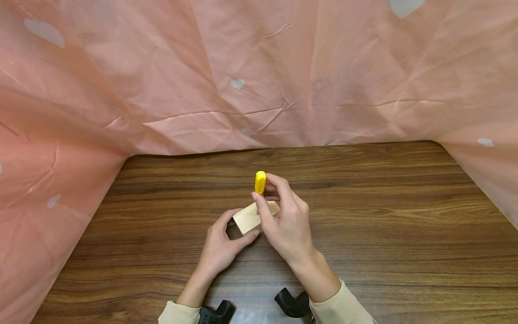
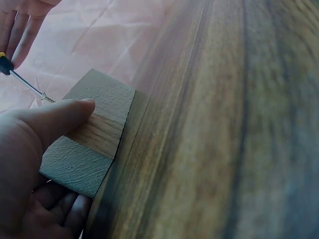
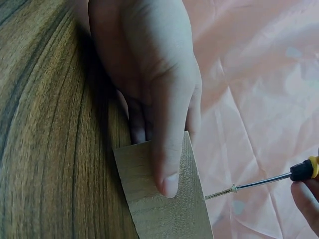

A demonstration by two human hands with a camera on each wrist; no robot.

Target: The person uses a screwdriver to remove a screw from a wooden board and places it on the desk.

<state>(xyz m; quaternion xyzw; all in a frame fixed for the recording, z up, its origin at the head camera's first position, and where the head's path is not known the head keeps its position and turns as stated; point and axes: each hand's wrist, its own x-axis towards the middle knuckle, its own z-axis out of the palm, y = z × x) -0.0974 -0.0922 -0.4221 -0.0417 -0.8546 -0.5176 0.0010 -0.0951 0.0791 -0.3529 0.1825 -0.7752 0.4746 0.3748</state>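
My left hand [image 1: 220,245] grips a pale wooden block [image 1: 247,219] by its sides, thumb on the near face, with the block standing on the table. Between the thumb and fingers of my right hand [image 1: 289,225] is the yellow handle of a screwdriver [image 1: 260,182], held upright above the block. In the right wrist view the screwdriver's metal shaft [image 3: 264,180] meets the head of a screw [image 3: 222,193]. The screw's point is at the block's top face, and most of its thread shows outside the wood. Dark marks on that face are partly covered by my right thumb.
The brown wood-grain table [image 1: 384,216] spreads around both hands. A pink cloth [image 1: 259,54] with pale hearts hangs behind it and along both sides. Black wrist-worn devices [image 1: 293,303] show at the beige cuffs.
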